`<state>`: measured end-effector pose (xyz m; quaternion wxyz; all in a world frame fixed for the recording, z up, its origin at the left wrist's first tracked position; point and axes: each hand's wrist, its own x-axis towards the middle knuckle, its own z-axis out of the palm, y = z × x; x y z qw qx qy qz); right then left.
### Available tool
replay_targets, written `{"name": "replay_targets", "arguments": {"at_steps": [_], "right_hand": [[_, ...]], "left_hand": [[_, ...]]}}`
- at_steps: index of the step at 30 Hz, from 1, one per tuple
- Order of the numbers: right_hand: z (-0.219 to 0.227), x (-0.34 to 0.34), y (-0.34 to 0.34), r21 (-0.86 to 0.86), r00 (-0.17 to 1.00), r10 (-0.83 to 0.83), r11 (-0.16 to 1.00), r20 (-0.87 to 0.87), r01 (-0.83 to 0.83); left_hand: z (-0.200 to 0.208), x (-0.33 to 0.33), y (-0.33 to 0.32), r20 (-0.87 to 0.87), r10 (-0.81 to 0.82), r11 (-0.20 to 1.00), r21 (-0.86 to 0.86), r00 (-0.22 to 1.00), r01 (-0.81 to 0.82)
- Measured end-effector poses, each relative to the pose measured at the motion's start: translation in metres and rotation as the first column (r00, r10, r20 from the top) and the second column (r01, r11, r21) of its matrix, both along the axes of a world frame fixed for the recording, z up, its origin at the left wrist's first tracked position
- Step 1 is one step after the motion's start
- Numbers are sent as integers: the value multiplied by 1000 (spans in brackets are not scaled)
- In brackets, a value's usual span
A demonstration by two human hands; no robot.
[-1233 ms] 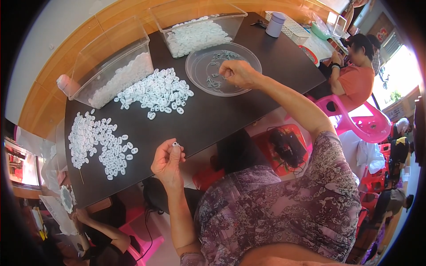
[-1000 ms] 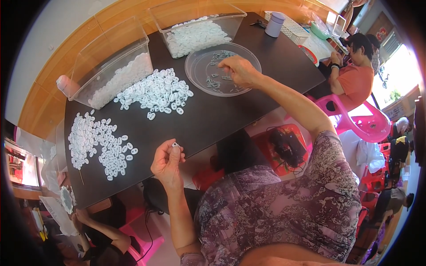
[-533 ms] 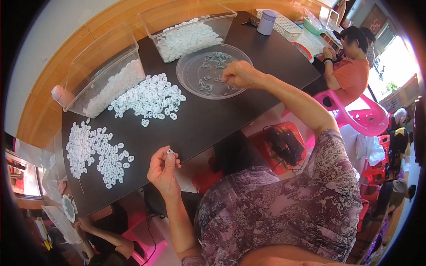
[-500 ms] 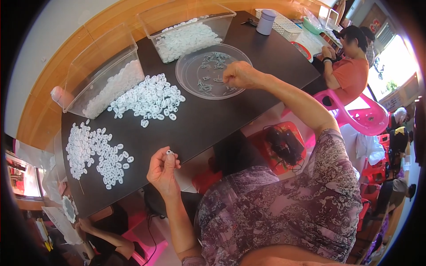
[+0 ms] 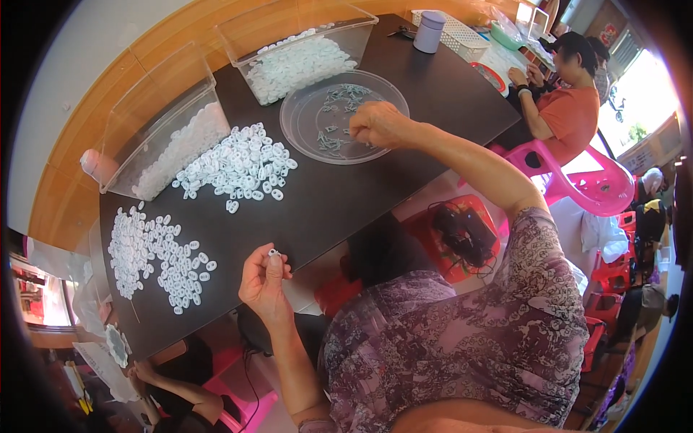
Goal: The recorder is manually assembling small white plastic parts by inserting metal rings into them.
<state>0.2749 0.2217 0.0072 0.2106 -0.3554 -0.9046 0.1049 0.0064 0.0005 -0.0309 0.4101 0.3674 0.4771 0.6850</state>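
Note:
My left hand [image 5: 266, 285] is closed near the table's front edge, pinching a small white oval piece [image 5: 273, 252] between thumb and fingers. Over the right part of a clear round tray [image 5: 292, 141], my right hand [image 5: 382, 125] reaches down with its fingers bunched together. Whatever those fingertips may hold is hidden. Small grey metal pieces [image 5: 332, 141], which look like screws, lie scattered in the tray beside the hand. Left of the tray sits a heap of white oval pieces [image 5: 238, 162] with dark spots. Another spread of similar ovals [image 5: 180, 270] covers the table's left end.
Two clear bins, one full of white pieces [image 5: 299, 68] and another [image 5: 180, 144], stand along the far side of the dark table [image 5: 346, 191]. A lavender cup [image 5: 429, 32] and white basket [image 5: 458, 40] are at the far right. A co-worker [image 5: 570, 108] sits beyond.
My right hand has shifted slightly left over the tray, its fingers still bunched. The left hand keeps its pinch on the white oval piece. The whole view has tilted a little.

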Motion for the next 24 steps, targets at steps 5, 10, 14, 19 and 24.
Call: {"name": "replay_targets", "arguments": {"at_steps": [5,10,14,19,24], "right_hand": [[-4,-13,9,46,999,-10,999,-46,12],[-6,-17,7,17,1000,18,1000,17,-18],[-11,-17,8,13,998,27,1000,60,-28],[-12,-23,8,52,989,17,998,147,-25],[-11,-22,3,31,992,29,999,123,-33]], "left_hand": [[-3,0,0,5,1,1000,3,1000,-1],[-3,-1,0,14,1,1000,5,1000,-1],[-3,0,1,2,8,1000,-9,1000,-8],[-2,-1,0,37,-4,1000,-5,999,5],[6,-5,-2,121,-1,999,-32,993,5]]}}
